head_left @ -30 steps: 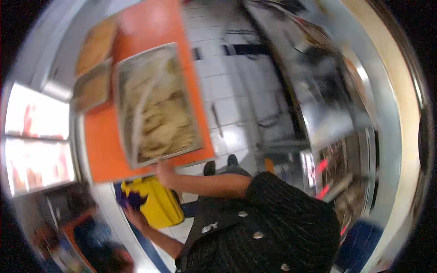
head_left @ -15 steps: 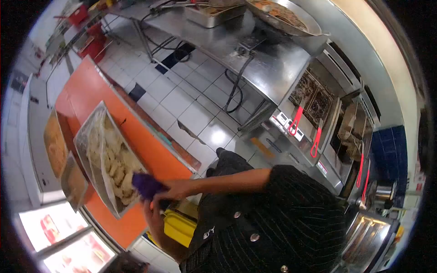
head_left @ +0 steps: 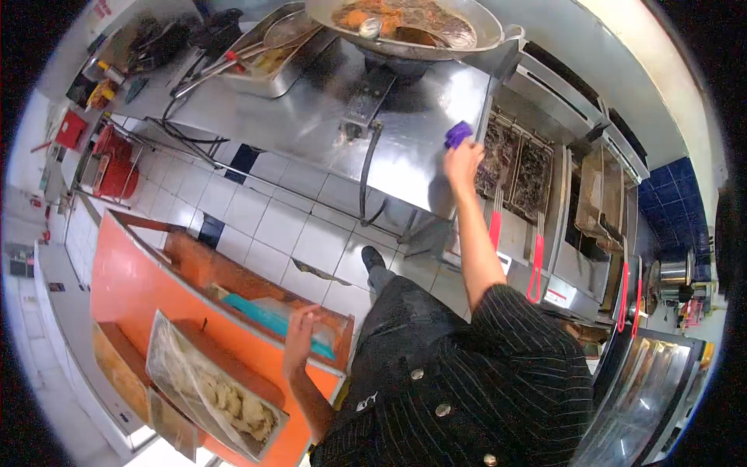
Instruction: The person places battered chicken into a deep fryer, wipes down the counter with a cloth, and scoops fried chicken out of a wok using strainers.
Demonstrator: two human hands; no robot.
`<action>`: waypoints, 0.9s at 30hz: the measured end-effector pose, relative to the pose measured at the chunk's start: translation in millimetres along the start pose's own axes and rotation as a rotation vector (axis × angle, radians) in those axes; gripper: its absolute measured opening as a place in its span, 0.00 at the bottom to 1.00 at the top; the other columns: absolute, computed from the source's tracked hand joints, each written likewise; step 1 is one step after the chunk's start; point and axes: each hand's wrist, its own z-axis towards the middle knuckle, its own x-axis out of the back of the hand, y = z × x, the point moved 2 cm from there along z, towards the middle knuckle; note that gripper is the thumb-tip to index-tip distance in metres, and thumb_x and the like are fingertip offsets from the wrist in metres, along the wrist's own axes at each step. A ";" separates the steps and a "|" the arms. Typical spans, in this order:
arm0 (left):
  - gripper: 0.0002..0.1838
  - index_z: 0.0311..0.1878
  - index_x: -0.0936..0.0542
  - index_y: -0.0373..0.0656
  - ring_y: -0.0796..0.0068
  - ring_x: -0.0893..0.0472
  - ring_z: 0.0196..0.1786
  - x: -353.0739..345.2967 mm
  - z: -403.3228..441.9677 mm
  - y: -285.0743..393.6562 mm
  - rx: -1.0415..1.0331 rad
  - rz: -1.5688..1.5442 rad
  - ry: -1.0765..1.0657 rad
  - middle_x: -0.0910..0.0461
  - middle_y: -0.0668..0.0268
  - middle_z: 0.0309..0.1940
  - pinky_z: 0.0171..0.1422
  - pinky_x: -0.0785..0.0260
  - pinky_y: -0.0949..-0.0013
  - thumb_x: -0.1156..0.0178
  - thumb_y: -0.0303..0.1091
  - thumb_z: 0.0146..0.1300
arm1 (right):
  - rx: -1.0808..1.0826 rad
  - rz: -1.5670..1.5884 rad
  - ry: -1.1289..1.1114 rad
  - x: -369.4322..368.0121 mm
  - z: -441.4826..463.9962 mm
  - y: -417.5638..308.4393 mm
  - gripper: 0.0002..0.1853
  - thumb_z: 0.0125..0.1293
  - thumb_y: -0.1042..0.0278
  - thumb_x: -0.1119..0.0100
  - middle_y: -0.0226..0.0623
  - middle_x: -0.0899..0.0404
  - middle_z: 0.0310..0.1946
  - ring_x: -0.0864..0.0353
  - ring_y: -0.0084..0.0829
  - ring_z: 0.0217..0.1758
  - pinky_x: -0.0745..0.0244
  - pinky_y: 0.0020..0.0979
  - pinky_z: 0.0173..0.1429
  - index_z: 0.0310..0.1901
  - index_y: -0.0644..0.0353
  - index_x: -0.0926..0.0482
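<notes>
A purple cloth is in my right hand, which reaches over the right end of the steel table. My left hand holds nothing, its fingers apart, above the edge of the orange counter. Left of that hand, a metal tray of pale, coated pieces sits on the counter with clear plastic over part of it. A large pan with dark liquid and orange food stands at the back of the steel table, a ladle resting in it.
Red-handled fryer baskets hang at the fryers on the right. A steel tray with tongs and a strainer is at the upper left. A black hose hangs from the steel table. Blue wall tiles are at far right.
The view has turned toward the steel table and fryers. My hands, together at the purple cloth half a second ago, are apart; my right hand has carried the cloth over the steel table.
</notes>
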 end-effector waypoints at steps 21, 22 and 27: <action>0.22 0.55 0.25 0.41 0.67 0.25 0.49 -9.6 215.4 86.1 0.309 0.036 -0.117 0.26 0.62 0.47 0.51 0.32 0.61 0.51 0.49 0.71 | 0.308 0.518 -0.407 -112.0 -38.2 -33.7 0.21 0.50 0.79 0.45 0.36 0.21 0.50 0.25 0.42 0.52 0.30 0.43 0.56 0.49 0.56 0.20; 0.21 0.56 0.25 0.41 0.69 0.25 0.48 -10.9 226.7 98.7 0.283 -0.001 -0.080 0.25 0.63 0.46 0.50 0.32 0.63 0.51 0.48 0.71 | 0.234 0.497 -0.521 -98.3 -58.0 -34.0 0.20 0.50 0.79 0.45 0.36 0.21 0.50 0.25 0.42 0.52 0.31 0.41 0.57 0.48 0.56 0.20; 0.21 0.56 0.26 0.41 0.69 0.26 0.49 21.7 298.5 87.8 0.299 0.151 -0.334 0.26 0.64 0.43 0.51 0.32 0.65 0.50 0.47 0.71 | -0.219 0.601 -0.722 -54.0 -101.3 -26.3 0.16 0.55 0.81 0.46 0.40 0.19 0.43 0.21 0.37 0.44 0.28 0.33 0.51 0.46 0.61 0.20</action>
